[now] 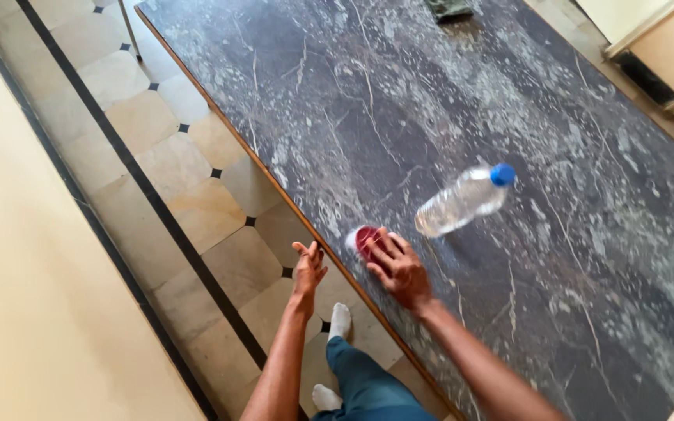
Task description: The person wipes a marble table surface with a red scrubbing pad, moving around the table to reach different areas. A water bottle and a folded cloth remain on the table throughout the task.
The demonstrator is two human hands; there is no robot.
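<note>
Here, right hand [399,269] pressed on red scrubber-like pad [366,240], possibly gripping, near worktop [462,93] edge; left hand [307,269] open, empty; clear bottle [466,199] lying beside.

My dark marbled counter [446,93] carries a clear bottle with a blue cap [463,201] lying on its side mid-surface, a red round thing [364,238] at the near edge, and a greenish cloth [448,8] at the far end.

**Colours and Patterns**

Table top [446,101]: dark grey marble, pale veining. Bottle [462,203]: clear, with blue cap [502,175]. Round object [364,240] under the right hand [399,269]: red. Floor [157,156]: beige tiles, small black insets, black border line. Socks [339,320]: white. Trousers [368,386]: teal.
</note>
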